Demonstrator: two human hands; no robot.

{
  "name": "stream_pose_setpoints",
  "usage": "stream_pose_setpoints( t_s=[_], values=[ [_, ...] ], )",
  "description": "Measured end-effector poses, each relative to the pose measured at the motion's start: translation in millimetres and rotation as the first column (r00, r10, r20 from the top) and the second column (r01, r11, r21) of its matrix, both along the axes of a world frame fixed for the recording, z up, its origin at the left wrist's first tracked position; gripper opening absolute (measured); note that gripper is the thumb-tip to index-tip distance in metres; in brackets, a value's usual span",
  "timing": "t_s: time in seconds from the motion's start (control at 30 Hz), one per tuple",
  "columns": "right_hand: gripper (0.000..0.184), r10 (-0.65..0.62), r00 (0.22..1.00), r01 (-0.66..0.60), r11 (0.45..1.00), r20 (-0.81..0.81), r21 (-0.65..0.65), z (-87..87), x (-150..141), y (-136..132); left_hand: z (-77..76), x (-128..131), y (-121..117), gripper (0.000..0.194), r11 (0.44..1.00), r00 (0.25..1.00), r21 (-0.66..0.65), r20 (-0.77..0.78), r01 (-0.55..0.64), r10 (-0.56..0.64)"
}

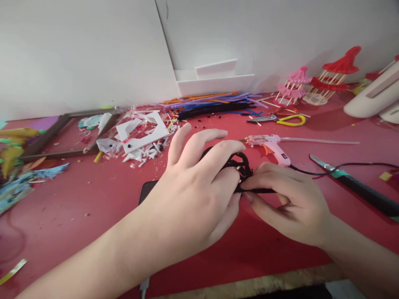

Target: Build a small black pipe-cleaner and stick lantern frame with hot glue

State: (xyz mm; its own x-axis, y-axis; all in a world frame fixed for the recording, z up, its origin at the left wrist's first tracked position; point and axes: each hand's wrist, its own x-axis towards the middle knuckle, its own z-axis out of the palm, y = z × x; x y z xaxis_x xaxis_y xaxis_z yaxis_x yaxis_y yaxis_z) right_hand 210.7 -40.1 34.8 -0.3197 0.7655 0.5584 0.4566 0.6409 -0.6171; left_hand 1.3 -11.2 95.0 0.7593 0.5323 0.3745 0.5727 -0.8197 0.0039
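Observation:
Both hands are on a small open framework of black fuzzy stems point(247, 166), which look like pipe cleaners, held just above the red table. My left hand point(204, 178) covers most of the framework, with its thumb and forefinger closed on the near side and its other fingers arched over the top. My right hand point(289, 199) pinches a black pipe cleaner point(262, 190) against the framework's right side. The pinched strand runs rightward under the right fingers. Beneath my left wrist, a dark phone-like object point(146, 191) shows only a corner.
Beyond my hands lie a pink glue gun point(274, 147), yellow-handled scissors point(291, 120) and a bundle of pipe cleaners point(215, 106). A utility knife point(358, 187) is at right. White foam scraps point(149, 135) and a brown frame point(56, 133) are left. Small stick towers point(333, 81) stand behind.

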Motion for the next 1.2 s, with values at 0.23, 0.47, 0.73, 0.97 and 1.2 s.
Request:
stream_pose_setpoints(
  t_s=[0.23,0.47,0.73,0.97,1.2],
  values=[
    [0.011,0.011,1.000,-0.011,1.000,0.006,-0.011,-1.3,0.0,-0.1,-3.1,-0.3,2.7,0.018,0.999,0.999,-0.017,-0.004,0.033,-0.033],
    [0.009,-0.007,1.000,0.005,0.999,0.031,0.050,-2.3,7.2,1.9,-0.3,-2.5,1.8,0.014,1.000,1.000,-0.014,-0.004,0.024,-0.024],
    [0.009,0.027,0.999,-0.029,0.998,0.019,0.064,-1.6,12.3,3.3,0.2,-3.6,1.7,0.011,0.999,1.000,-0.022,-0.016,0.026,-0.027],
    [0.019,-0.617,0.775,0.632,0.748,0.138,-0.202,-6.6,58.4,35.8,0.9,-4.5,1.2,0.015,0.999,0.999,-0.035,-0.025,0.031,-0.032],
    [0.028,-0.385,0.670,0.677,0.668,0.635,-0.309,-34.7,88.5,68.0,1.7,-5.1,1.4,0.016,0.999,0.999,-0.035,-0.017,0.040,-0.041]
  ],
)
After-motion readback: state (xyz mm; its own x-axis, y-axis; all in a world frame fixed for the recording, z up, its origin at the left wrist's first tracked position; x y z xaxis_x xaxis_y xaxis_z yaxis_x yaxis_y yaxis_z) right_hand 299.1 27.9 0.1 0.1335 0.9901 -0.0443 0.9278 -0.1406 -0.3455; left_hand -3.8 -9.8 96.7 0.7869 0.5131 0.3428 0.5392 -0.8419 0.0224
